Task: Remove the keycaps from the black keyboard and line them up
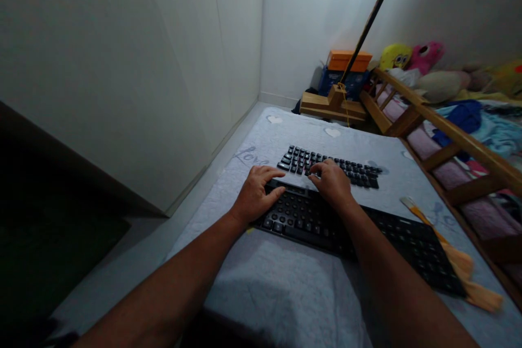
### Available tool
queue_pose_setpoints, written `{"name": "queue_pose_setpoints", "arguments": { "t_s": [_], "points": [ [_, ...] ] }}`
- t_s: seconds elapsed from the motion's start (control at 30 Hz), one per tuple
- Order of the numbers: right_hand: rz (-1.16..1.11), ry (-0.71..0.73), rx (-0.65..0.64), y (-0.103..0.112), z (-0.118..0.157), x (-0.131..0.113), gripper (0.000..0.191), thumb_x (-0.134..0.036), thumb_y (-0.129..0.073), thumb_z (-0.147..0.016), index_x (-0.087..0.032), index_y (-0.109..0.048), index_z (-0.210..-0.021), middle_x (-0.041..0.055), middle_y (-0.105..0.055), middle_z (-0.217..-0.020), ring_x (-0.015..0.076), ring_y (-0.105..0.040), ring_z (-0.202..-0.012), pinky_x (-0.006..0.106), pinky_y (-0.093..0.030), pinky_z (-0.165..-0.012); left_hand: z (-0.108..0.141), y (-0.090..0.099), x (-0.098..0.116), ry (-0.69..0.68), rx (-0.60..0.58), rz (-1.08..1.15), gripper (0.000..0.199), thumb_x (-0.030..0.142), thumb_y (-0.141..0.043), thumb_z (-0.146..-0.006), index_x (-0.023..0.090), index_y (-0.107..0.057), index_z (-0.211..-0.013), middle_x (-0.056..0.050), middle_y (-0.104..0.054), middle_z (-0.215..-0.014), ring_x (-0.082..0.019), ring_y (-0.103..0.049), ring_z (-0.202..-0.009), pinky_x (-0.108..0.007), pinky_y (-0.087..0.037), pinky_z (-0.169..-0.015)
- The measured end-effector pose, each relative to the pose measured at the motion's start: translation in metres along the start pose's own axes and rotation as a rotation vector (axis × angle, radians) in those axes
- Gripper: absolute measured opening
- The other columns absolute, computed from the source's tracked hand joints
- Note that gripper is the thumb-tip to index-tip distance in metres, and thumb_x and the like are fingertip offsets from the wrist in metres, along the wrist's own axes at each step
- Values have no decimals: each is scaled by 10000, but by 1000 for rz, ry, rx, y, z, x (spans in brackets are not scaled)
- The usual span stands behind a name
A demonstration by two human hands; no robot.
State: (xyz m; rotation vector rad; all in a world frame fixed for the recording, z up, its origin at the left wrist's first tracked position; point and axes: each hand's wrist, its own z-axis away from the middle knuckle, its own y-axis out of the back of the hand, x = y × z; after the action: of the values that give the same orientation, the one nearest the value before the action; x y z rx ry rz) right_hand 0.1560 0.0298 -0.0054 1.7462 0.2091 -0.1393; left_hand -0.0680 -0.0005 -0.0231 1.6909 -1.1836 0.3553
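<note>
A black keyboard [304, 225] lies on the pale bedspread, its left part showing many bare key sockets. My left hand [258, 193] rests at the keyboard's far left corner, thumb over the top and fingers stretched out, with a gap between them. Just beyond the keyboard, rows of loose black keycaps [354, 171] are laid out in keyboard order. My right hand [331, 180] reaches over the keyboard to the near side of these rows, thumb and index finger pinched around what looks like a small keycap. My right forearm hides part of the keyboard's middle.
A brush [416, 209] and an orange cloth [460, 263] lie right of the keyboard. Along the right runs a wooden bed rail [460, 133] with bedding and plush toys beyond. A wooden stand [334, 103] with a pole and boxes is at the back. A white cabinet [183, 65] stands left.
</note>
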Motion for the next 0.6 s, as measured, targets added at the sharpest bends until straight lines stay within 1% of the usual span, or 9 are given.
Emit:
{"name": "queue_pose_setpoints", "arguments": {
  "t_s": [0.2,0.43,0.6],
  "points": [
    [51,-24,-20,-12,-10,3,133,-251,-648,-805,-234,-727,-910,60,-616,-942,205,-597,-840,281,-406,-635,0,-1,1,4,-9,-15,251,193,-654,-808,217,-674,-1057,-42,-674,-1064,-231,-544,-1068,-441,-417,-981],
    [78,-47,-58,-12,-14,0,118,-254,-630,-815,-230,-724,-881,70,-624,-937,219,-603,-862,288,-409,-643,1,-2,2,3,-18,-5,247,172,-652,-796,215,-681,-1037,-39,-678,-1041,-234,-549,-1053,-446,-426,-970],
    [83,-49,-71,-14,-14,1,139,-252,-614,-818,-226,-724,-899,73,-630,-962,231,-605,-895,296,-413,-650,1,-1,2,-7,-22,3,253,167,-657,-787,211,-682,-1035,-43,-680,-1032,-233,-555,-1038,-450,-432,-964]
  ]
}}
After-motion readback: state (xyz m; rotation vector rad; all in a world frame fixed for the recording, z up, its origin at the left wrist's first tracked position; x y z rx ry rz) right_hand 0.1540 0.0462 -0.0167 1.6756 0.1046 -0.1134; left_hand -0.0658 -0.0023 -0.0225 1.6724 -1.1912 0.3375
